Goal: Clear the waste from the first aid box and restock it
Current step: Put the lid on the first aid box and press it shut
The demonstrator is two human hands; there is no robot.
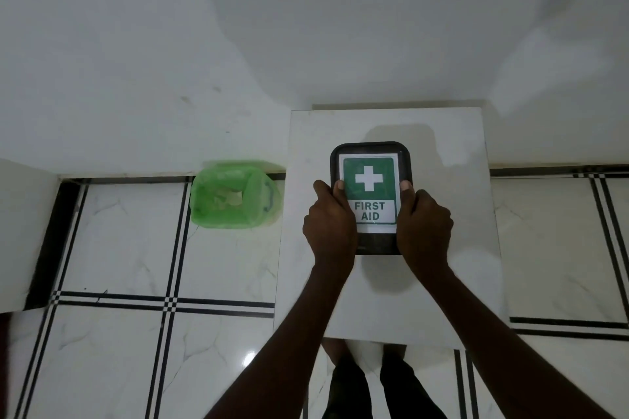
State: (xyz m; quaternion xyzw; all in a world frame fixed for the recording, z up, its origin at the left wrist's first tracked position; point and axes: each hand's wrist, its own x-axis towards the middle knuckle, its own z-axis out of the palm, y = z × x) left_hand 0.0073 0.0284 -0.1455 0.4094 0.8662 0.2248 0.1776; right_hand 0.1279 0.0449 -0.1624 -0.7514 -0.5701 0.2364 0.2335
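A black first aid box [371, 150] with a green and white "FIRST AID" label lies flat on a white table top [452, 214], lid closed. My left hand [329, 224] grips its left side, thumb resting on the lid. My right hand [423, 226] grips the right side the same way. The box's lower corners and its contents are hidden.
A bin lined with a green plastic bag [235, 197] stands on the tiled floor left of the table, against the white wall, with some pale scraps inside. White tiles with black lines cover the floor [136, 248] on both sides. My legs show below the table's near edge.
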